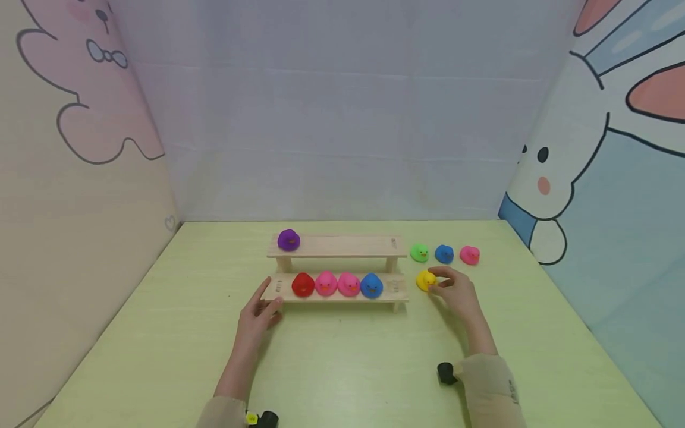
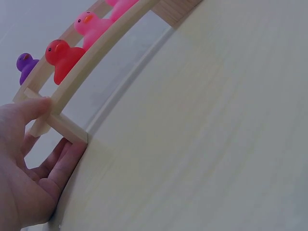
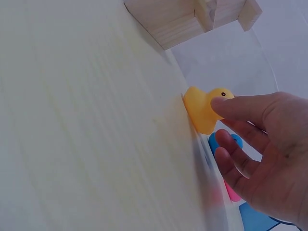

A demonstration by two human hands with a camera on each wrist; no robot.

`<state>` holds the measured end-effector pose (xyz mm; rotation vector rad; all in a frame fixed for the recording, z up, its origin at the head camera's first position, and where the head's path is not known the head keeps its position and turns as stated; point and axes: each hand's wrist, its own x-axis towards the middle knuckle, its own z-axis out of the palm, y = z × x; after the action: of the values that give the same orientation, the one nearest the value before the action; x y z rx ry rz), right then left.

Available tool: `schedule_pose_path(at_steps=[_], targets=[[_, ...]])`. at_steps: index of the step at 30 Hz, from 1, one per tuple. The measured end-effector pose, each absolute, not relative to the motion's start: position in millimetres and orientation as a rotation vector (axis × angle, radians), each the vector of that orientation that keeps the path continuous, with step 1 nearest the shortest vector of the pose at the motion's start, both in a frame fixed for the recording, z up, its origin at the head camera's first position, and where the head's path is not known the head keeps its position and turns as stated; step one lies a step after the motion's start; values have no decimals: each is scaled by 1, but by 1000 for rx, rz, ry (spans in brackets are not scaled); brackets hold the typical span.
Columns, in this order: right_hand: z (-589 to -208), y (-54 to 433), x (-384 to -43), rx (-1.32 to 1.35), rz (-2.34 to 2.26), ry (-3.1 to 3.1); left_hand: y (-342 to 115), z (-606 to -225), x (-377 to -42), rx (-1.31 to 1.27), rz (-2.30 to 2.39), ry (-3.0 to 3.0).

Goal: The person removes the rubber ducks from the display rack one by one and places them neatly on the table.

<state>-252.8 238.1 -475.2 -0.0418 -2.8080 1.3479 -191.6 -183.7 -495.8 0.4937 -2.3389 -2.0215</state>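
Observation:
A two-step wooden rack [image 1: 337,246] stands on the table. My left hand [image 1: 258,315] holds the left end of its lower step, the thumb [image 2: 37,108] on the plank and other fingers low by the leg. On the lower step sit a red duck [image 1: 302,285], two pink ducks [image 1: 326,283] and a blue duck [image 1: 371,286] in a row. A purple duck [image 1: 289,240] is at the left of the upper step. Right of the rack, my right hand [image 1: 456,292] pinches a yellow rubber duck [image 3: 202,107] by its head between thumb and fingers, close over the table.
Behind the yellow duck, a green duck [image 1: 420,252], another blue duck [image 1: 444,254] and another pink duck [image 1: 470,255] stand in a line on the table [image 1: 342,368]. A pale cloth wall [image 1: 342,119] rises at the table's back edge, with cartoon-printed walls on both sides.

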Motion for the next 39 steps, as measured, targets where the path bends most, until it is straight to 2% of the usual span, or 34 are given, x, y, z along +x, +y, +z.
schedule_pose_path(at_steps=[39], targets=[[-472,243,-252,-48,1407,-2818,-182,-496,-190,482,-1991,-2339]])
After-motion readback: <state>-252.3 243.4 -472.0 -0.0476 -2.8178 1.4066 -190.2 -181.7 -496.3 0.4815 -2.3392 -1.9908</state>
